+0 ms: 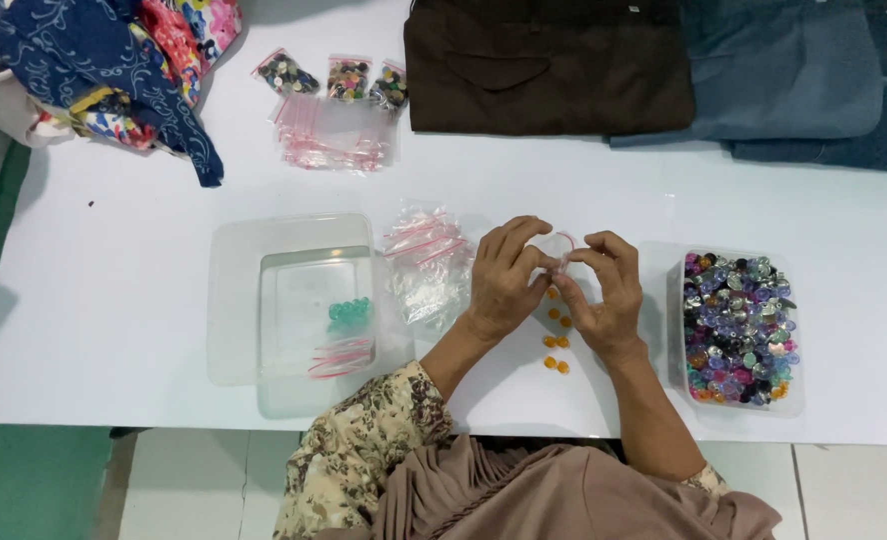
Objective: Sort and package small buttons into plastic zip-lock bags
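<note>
A small clear zip bag (560,246) with a pink seal strip is being held up between both my hands above the white surface (114,290). My left hand (504,280) is pinching one edge of it with fingers closed in a narrow grip, and my right hand (609,295) is pinching the other edge the same way. Orange buttons (556,340) are lying scattered on the surface just beneath my hands. To my right, a clear tub (676,330) is sitting filled with mixed coloured buttons. To my left, a loose pile of empty zip bags (426,262) is lying beside a clear container (294,300) that is holding green buttons (350,313) and a few more bags. Farther away, three filled button bags (334,78) are lying above a flat stack of bags (334,135). Folded brown fabric (549,65), blue denim (794,75) and patterned cloth (94,70) are lining the far edge.
</note>
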